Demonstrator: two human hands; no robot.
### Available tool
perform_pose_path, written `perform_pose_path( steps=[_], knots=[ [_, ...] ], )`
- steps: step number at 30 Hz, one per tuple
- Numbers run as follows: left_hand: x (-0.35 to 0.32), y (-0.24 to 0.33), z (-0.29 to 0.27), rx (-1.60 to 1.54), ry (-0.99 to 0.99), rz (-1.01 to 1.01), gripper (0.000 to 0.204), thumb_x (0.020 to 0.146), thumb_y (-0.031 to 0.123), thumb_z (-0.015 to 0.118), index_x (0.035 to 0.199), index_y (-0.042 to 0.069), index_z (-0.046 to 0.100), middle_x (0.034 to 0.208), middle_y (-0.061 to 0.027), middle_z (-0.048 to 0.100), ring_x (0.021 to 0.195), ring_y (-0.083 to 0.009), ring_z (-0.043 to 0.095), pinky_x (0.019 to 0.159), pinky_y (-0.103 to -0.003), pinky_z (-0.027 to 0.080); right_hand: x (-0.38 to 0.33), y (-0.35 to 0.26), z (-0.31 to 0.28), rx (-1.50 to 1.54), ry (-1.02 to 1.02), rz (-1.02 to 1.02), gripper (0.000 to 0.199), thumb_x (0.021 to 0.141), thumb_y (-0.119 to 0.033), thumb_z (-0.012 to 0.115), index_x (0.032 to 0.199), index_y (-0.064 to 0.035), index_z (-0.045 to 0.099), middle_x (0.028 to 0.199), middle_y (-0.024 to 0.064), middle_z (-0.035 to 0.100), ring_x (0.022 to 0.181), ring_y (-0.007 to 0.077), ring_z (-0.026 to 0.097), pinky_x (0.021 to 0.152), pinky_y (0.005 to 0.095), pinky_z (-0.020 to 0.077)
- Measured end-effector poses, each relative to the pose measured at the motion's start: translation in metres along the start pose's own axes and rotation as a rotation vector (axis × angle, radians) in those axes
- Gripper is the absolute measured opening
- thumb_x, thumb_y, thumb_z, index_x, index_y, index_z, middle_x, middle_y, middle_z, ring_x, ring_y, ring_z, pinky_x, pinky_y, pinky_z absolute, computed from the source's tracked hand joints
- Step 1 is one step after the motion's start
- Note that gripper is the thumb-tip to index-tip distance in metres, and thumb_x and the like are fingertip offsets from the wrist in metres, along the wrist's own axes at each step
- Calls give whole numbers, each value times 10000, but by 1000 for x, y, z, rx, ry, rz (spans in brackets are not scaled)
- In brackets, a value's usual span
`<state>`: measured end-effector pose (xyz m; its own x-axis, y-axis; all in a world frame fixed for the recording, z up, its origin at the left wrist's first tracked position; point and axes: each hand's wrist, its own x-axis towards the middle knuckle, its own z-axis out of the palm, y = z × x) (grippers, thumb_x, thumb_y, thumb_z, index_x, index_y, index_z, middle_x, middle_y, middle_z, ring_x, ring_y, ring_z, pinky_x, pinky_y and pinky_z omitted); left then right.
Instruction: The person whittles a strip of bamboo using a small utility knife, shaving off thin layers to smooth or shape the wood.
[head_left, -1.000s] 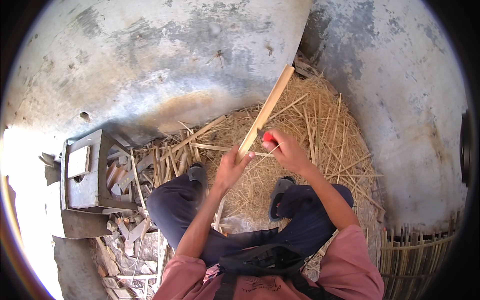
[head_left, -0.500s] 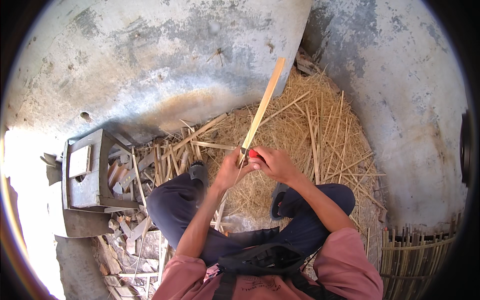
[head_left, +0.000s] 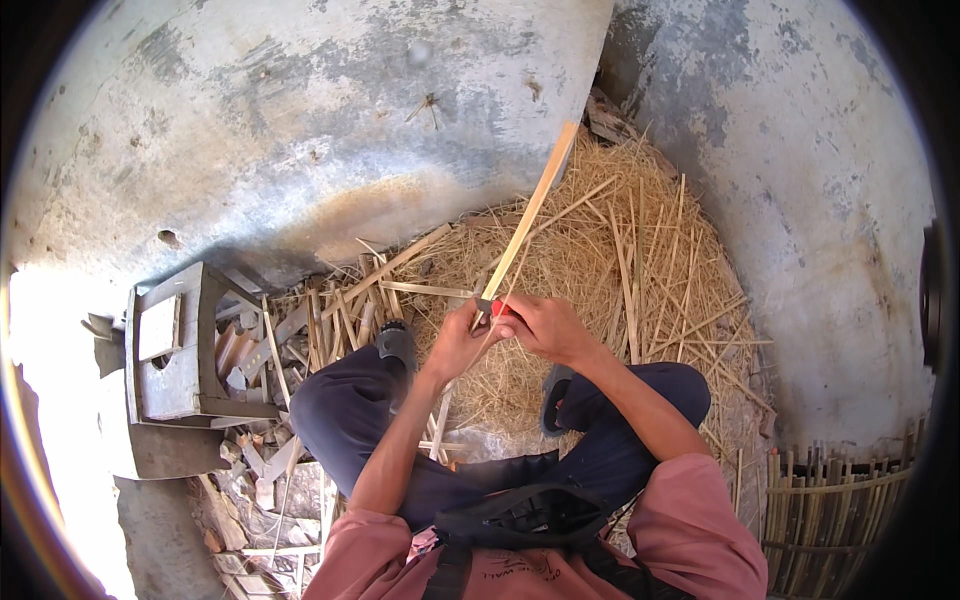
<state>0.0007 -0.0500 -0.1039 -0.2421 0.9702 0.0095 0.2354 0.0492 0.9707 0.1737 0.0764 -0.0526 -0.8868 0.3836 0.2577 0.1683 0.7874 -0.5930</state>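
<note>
A long pale strip of split bamboo [head_left: 532,215] slants up and away from my hands, its far end near the wall. My left hand [head_left: 456,342] is closed around its near end. In my right hand [head_left: 552,330] is a small red-handled knife [head_left: 501,309]; its short dark blade lies across the strip by my left fingers. Both hands are close together above the gap between my bent knees. A thin sliver runs alongside the strip near the blade. My fingers hide much of the knife handle and the strip's lower end.
A heap of straw-like shavings [head_left: 590,260] and loose strips covers the ground ahead. At left stands a worn wooden box frame [head_left: 170,400] beside scrap pieces. Weathered walls [head_left: 300,120] close in ahead and at right. A slatted bamboo basket [head_left: 835,520] is at lower right.
The strip's far end has shifted slightly right and the strip leans a little more. The thin sliver now shows to the right of the strip. Both hands keep their grip.
</note>
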Motion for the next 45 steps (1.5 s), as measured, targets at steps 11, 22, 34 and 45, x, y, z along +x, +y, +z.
perform_pose_path(
  steps=[11,22,34,45],
  knots=[
    [-3,0,7,124,104,26,327,987,259,779,1156,-4,683,751,-60,573,664,-143,502,610,-341,441,-1,-7,1,-41,9,51,291,1063,-332,642,1107,-44,641,852,186,748,733,389,744,638,484,570],
    [-4,9,6,177,124,18,329,976,265,755,1168,8,682,671,-101,524,597,-193,473,589,-378,429,-2,-16,1,-93,10,123,333,1059,-371,634,1111,-42,646,825,192,741,753,400,747,632,494,561],
    [-1,4,5,198,133,19,389,965,322,788,1178,11,693,632,-128,549,552,-200,485,564,-402,432,-6,-14,11,-82,98,130,334,1057,-370,637,1103,-42,675,817,176,743,742,384,745,644,490,565],
    [-1,14,4,177,161,4,405,948,325,816,1170,-1,723,656,-120,577,572,-149,457,565,-375,421,-6,-22,10,-103,127,164,289,1060,-335,636,1095,-51,671,830,155,754,722,363,750,634,477,577]
  ],
)
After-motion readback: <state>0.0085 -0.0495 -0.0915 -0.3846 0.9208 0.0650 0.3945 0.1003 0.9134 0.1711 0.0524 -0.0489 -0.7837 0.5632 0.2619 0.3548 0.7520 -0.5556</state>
